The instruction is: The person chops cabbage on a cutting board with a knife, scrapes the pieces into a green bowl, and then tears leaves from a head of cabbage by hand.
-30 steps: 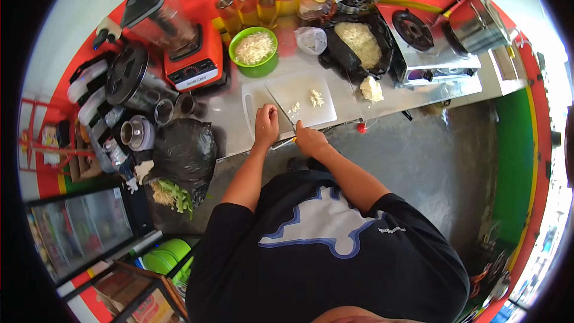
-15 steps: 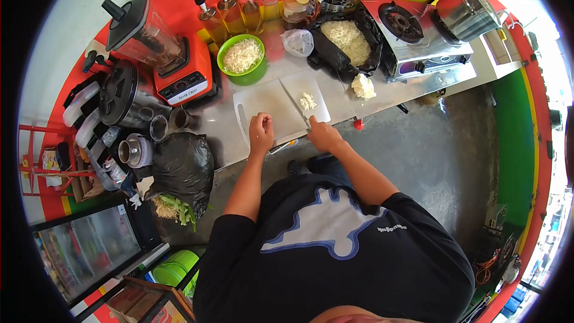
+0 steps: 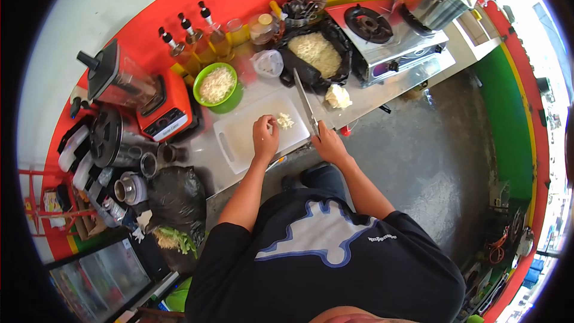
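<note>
My right hand (image 3: 327, 143) grips a long kitchen knife (image 3: 307, 103) by its handle. The blade points away from me, past the right edge of the white cutting board (image 3: 242, 137). Over the board, my left hand (image 3: 265, 136) has its fingers curled beside a small pile of chopped pale pieces (image 3: 285, 121); whether something is between the fingertips is hidden. Right of the knife, a pale, creamy-white lump (image 3: 338, 97) lies on the metal counter. Behind the board stands a green bowl (image 3: 230, 101) filled with white shreds.
A black plastic bag (image 3: 345, 54) holding more white shreds lies open beside the gas stove (image 3: 388, 54), which carries a big steel pot (image 3: 439, 3). To the left are a red blender (image 3: 166, 113), oil bottles (image 3: 192, 42) and a full black bag (image 3: 176, 197).
My right hand has lifted the knife off the board and swung it right, toward the pale lump. My left hand has shifted right, closer to the chopped pile. The view has turned slightly.
</note>
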A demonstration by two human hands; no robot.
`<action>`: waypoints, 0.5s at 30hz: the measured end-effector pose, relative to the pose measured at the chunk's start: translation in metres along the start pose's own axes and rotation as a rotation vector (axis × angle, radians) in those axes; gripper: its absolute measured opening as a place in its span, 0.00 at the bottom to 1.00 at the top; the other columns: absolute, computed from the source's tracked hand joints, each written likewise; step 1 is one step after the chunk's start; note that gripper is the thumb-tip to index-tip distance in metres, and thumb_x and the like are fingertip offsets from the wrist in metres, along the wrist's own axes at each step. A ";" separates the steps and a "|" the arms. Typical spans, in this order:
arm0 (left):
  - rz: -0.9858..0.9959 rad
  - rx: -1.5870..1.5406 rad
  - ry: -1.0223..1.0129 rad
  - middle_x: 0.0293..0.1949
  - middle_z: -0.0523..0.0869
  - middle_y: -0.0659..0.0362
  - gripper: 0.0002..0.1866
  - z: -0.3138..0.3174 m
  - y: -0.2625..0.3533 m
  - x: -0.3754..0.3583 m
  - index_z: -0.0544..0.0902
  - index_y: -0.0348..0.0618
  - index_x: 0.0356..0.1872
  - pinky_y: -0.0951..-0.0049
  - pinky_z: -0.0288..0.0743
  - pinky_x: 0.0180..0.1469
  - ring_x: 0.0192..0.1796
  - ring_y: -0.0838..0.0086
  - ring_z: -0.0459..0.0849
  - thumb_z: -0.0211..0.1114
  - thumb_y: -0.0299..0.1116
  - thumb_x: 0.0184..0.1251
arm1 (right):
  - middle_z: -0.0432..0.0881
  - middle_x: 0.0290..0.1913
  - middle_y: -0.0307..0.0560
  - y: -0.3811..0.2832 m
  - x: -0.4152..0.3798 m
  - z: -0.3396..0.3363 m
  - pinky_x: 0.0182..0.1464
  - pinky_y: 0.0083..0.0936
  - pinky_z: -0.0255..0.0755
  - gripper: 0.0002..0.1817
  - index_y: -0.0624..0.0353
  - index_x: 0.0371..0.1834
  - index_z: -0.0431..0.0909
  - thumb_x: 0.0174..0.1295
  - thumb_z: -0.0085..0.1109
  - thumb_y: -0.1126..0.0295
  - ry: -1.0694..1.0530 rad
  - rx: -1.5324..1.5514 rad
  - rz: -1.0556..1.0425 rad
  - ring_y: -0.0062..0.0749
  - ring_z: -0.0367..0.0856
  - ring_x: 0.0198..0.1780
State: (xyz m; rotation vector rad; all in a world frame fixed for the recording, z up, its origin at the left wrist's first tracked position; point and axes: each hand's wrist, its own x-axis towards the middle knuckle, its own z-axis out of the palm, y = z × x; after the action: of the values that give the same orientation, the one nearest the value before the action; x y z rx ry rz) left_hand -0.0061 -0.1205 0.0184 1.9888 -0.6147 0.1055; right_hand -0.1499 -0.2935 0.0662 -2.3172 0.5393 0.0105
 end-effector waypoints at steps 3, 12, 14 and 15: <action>0.069 -0.088 -0.139 0.38 0.83 0.55 0.08 0.040 0.026 0.020 0.80 0.42 0.43 0.62 0.75 0.47 0.41 0.61 0.80 0.65 0.23 0.64 | 0.82 0.37 0.73 0.023 -0.010 -0.018 0.46 0.62 0.70 0.22 0.66 0.57 0.63 0.65 0.54 0.66 0.188 -0.005 0.008 0.74 0.80 0.42; -0.290 -0.105 -0.324 0.53 0.81 0.40 0.39 0.162 0.071 0.051 0.67 0.42 0.63 0.53 0.76 0.57 0.55 0.48 0.82 0.77 0.49 0.57 | 0.81 0.25 0.56 0.078 -0.054 -0.049 0.33 0.45 0.74 0.08 0.62 0.44 0.65 0.67 0.53 0.73 0.414 0.148 0.143 0.52 0.84 0.29; -0.375 -0.072 -0.322 0.54 0.82 0.39 0.40 0.173 0.081 0.059 0.67 0.42 0.63 0.54 0.76 0.58 0.56 0.47 0.82 0.77 0.51 0.56 | 0.80 0.25 0.54 0.087 -0.064 -0.049 0.32 0.42 0.74 0.08 0.62 0.44 0.65 0.67 0.52 0.73 0.414 0.147 0.165 0.48 0.83 0.27; -0.464 -0.026 -0.322 0.55 0.82 0.38 0.42 0.176 0.085 0.062 0.67 0.42 0.63 0.55 0.77 0.58 0.57 0.46 0.82 0.78 0.53 0.54 | 0.80 0.24 0.52 0.090 -0.067 -0.051 0.30 0.39 0.74 0.07 0.62 0.43 0.65 0.68 0.52 0.74 0.409 0.157 0.190 0.44 0.83 0.26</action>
State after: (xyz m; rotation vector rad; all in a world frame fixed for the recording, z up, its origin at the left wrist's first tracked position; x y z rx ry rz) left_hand -0.0241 -0.3251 0.0217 2.0879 -0.3358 -0.5106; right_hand -0.2525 -0.3595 0.0538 -2.1114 0.9286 -0.4079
